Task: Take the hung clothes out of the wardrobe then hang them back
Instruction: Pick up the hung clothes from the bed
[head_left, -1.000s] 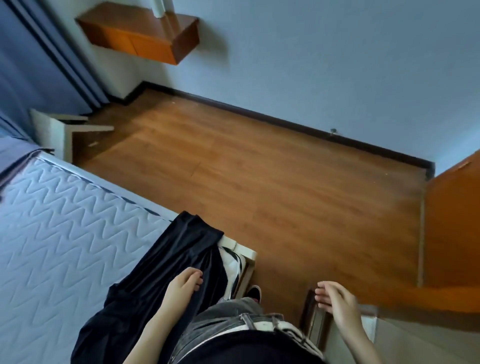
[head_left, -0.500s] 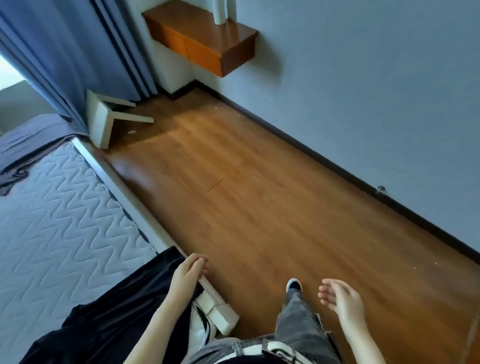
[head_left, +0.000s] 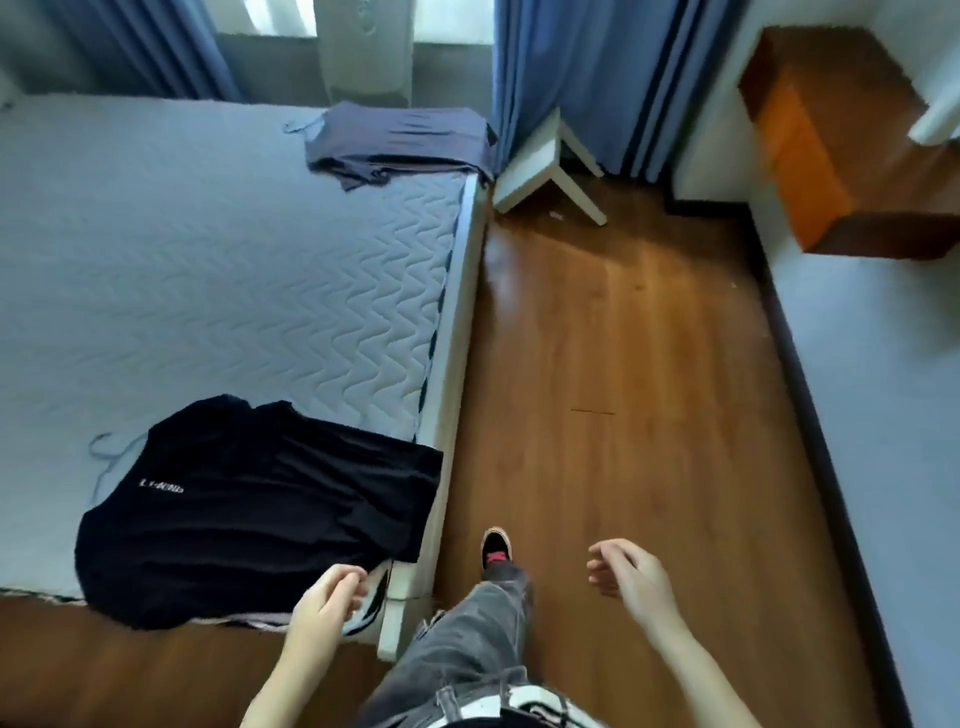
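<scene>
A black T-shirt (head_left: 249, 509) with small white lettering lies spread on the near corner of the mattress (head_left: 208, 260), its hem hanging over the edge. A thin hanger hook (head_left: 111, 449) sticks out at its collar. A second, grey-purple garment (head_left: 400, 140) lies at the far corner of the mattress. My left hand (head_left: 327, 597) hovers just off the black shirt's lower right edge, fingers loosely curled, holding nothing. My right hand (head_left: 628, 574) hangs over the wooden floor (head_left: 623, 389), relaxed and empty. The wardrobe is out of view.
A small white stool (head_left: 545, 171) lies tipped beside the bed's far corner. Blue curtains (head_left: 587, 78) hang behind it. A brown wall-mounted shelf (head_left: 841, 150) juts out at upper right. My leg in grey jeans and a black shoe (head_left: 496, 551) stands by the bed frame.
The view has swung left from the wall to the bed. My left hand has let go of the black shirt, which now lies spread on the mattress.
</scene>
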